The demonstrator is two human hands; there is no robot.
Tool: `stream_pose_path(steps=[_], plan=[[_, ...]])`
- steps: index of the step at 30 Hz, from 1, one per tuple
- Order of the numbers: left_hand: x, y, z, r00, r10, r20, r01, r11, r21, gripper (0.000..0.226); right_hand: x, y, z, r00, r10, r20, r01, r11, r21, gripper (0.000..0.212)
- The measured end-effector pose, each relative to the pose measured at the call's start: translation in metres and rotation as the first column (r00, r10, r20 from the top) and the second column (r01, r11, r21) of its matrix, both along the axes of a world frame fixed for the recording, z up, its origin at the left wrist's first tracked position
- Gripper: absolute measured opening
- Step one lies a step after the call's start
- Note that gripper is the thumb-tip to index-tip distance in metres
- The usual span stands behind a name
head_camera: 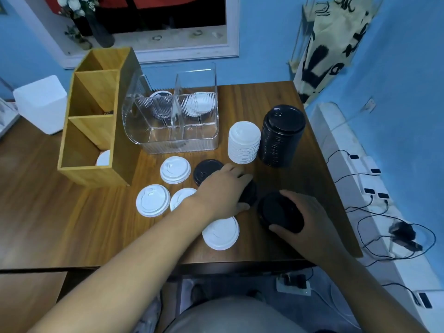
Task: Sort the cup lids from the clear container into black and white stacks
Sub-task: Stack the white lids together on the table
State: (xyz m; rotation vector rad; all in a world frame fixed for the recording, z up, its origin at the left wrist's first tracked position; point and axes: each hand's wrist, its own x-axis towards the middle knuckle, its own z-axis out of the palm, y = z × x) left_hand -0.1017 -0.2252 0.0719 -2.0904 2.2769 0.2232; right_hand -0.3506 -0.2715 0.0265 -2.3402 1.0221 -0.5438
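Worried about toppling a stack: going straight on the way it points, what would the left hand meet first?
Probably the foot of the black stack, though the white stack stands close beside that line; depth is unclear.

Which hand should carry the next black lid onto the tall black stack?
Probably right. The right hand holds a black lid and is nearer the black stack; the left hand grips a loose black lid farther left.

Single head-worn view, close, steeply down and forward over table (264,99)
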Motion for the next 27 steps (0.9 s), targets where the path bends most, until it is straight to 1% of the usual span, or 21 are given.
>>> stream_pose_path(steps=[2,4,5,7,9,11,12,14,16,19,21,24,27], plan=[[0.000,0.007,-0.001,1.000,-0.006,-0.006,0.006,1.000,-0.004,0.081,0.003,0.001,-0.003,0.998,0.024,-0.066,-0.026,0.999,-0.028,0.079],[0.003,0.020,0.001,0.995,0.019,-0.093,-0.023,0.999,-0.045,0.079,0.007,0.002,-0.006,0.990,0.056,-0.132,-0.065,0.996,-0.066,0.079],[0.008,0.029,0.002,0.987,0.031,-0.159,-0.047,0.994,-0.096,0.075,0.009,0.004,-0.006,0.991,0.058,-0.119,-0.066,0.996,-0.066,0.077],[0.025,0.054,0.004,0.961,0.072,-0.266,-0.130,0.970,-0.208,0.064,0.013,0.009,-0.003,0.998,0.040,-0.045,-0.043,0.997,-0.072,0.069],[0.050,0.086,0.000,0.937,0.149,-0.317,-0.235,0.938,-0.253,0.056,0.016,0.020,-0.002,1.000,0.016,0.006,-0.015,0.991,-0.131,0.060],[0.075,0.116,-0.008,0.926,0.220,-0.306,-0.300,0.921,-0.247,0.053,0.020,0.030,-0.005,1.000,-0.005,-0.002,0.005,0.988,-0.155,0.055],[0.085,0.128,-0.014,0.931,0.231,-0.284,-0.303,0.922,-0.241,0.053,0.022,0.033,-0.009,1.000,-0.012,-0.017,0.010,0.990,-0.142,0.054],[0.097,0.141,-0.025,0.945,0.209,-0.250,-0.268,0.935,-0.233,0.054,0.026,0.038,-0.016,0.999,0.000,-0.042,-0.006,0.987,-0.158,0.050],[0.100,0.144,-0.031,0.955,0.174,-0.240,-0.235,0.937,-0.257,0.054,0.030,0.042,-0.017,0.999,0.026,-0.047,-0.035,0.980,-0.195,0.049],[0.103,0.143,-0.035,0.956,0.160,-0.245,-0.229,0.931,-0.286,0.054,0.042,0.052,-0.011,0.995,0.095,-0.043,-0.103,0.949,-0.298,0.042],[0.104,0.143,-0.035,0.953,0.155,-0.260,-0.228,0.933,-0.278,0.054,0.053,0.060,-0.005,0.980,0.188,-0.069,-0.200,0.919,-0.341,0.041],[0.105,0.148,-0.034,0.956,0.120,-0.267,-0.195,0.942,-0.274,0.055,0.072,0.070,0.000,0.944,0.287,-0.162,-0.325,0.897,-0.300,0.042],[0.108,0.155,-0.035,0.956,0.085,-0.281,-0.167,0.945,-0.281,0.055,0.087,0.077,-0.001,0.937,0.271,-0.219,-0.323,0.912,-0.254,0.037]])
